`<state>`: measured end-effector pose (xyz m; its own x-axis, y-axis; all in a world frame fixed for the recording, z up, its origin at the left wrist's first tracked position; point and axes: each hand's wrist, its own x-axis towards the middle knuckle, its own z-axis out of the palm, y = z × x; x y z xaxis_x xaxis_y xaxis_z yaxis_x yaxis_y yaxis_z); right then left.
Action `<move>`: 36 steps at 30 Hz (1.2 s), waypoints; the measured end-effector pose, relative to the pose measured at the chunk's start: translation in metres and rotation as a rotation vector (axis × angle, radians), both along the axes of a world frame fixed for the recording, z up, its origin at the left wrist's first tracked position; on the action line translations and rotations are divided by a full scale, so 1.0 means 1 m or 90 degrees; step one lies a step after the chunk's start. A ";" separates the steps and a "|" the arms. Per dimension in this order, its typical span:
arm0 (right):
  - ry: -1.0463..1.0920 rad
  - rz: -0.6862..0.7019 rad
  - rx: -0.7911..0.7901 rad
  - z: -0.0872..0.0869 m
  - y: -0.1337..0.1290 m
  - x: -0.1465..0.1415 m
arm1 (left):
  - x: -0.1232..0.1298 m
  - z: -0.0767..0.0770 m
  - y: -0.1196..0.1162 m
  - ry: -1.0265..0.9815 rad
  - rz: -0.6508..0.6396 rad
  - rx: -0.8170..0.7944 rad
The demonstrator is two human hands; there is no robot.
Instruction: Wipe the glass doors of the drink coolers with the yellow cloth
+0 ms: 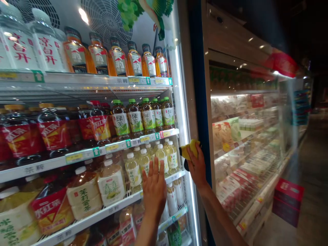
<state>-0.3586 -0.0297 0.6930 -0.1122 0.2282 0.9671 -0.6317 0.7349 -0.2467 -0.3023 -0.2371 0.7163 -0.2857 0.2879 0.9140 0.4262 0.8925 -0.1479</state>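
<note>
Yellow cloth [190,149] is bunched in the right grip [197,165], whose fingers close over it beside the cooler's lit upright edge [183,102]. The left grip [155,191] is open and empty, fingers extended and palm turned towards the glass in front of the pale drink bottles [133,171]; whether it touches the glass, I cannot tell. A dark piece shows just below the cloth, too obscured to name. The cloth could snag on the upright edge if its loose folds catch there, or slip out if the fingers slacken, since it is only bunched. If the left palm presses the glass, it could leave a smear. Leaning too far with both arms raised could unbalance the person, and a hard push on the glass might jolt the 2 nearest rows of bottles.
</note>
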 end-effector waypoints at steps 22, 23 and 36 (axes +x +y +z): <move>-0.025 -0.045 -0.014 -0.063 -0.048 0.024 | 0.022 -0.006 -0.040 0.018 0.105 0.015; -0.031 -0.040 -0.031 -0.056 -0.047 0.023 | 0.025 -0.005 -0.044 0.022 0.114 0.019; 0.088 -0.103 0.102 -0.032 -0.093 0.042 | 0.039 -0.005 -0.066 0.014 0.177 0.023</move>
